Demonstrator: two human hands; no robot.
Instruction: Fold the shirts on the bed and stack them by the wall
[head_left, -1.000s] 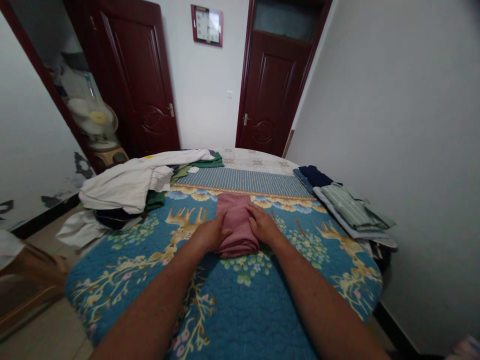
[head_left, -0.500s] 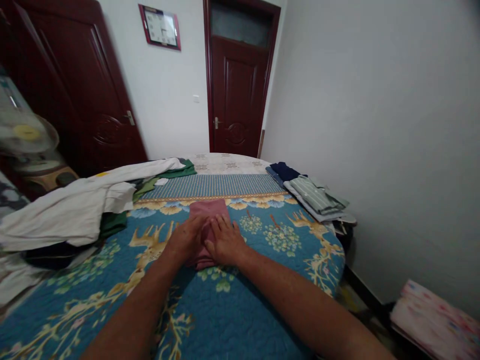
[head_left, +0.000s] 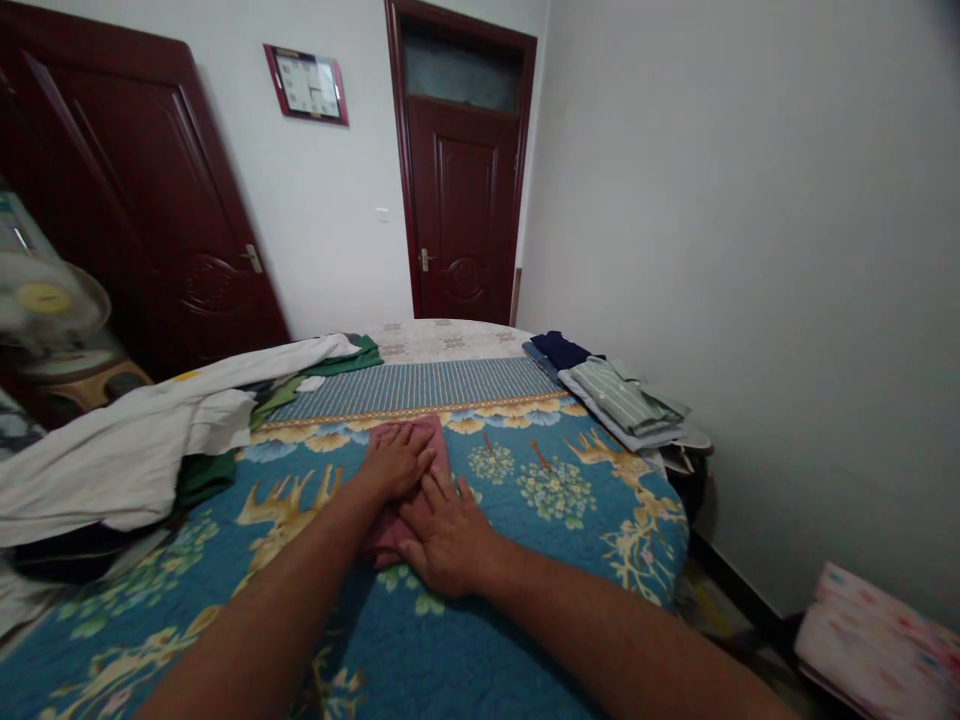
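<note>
A folded pink garment (head_left: 438,440) lies flat on the patterned blue bed cover (head_left: 450,660), straight ahead of me. My left hand (head_left: 399,462) rests on its upper part with the fingers stretched out. Just below and to the right, my right hand (head_left: 450,530) lies flat over the garment's lower right side, fingers spread. The two hands are close together, and they hide much of the cloth. Neither is gripping it; both palms face down.
A loose heap of white, green and dark clothes (head_left: 142,450) spreads along the left side. Folded clothes (head_left: 622,395) form stacks at the far right edge. An electric fan (head_left: 52,300) stands at left, and a pink floral box-shaped item (head_left: 877,640) sits low at right.
My left hand has moved up onto the garment's far part and flattened out. My right hand has slid a little toward me. The view has tilted slightly.
</note>
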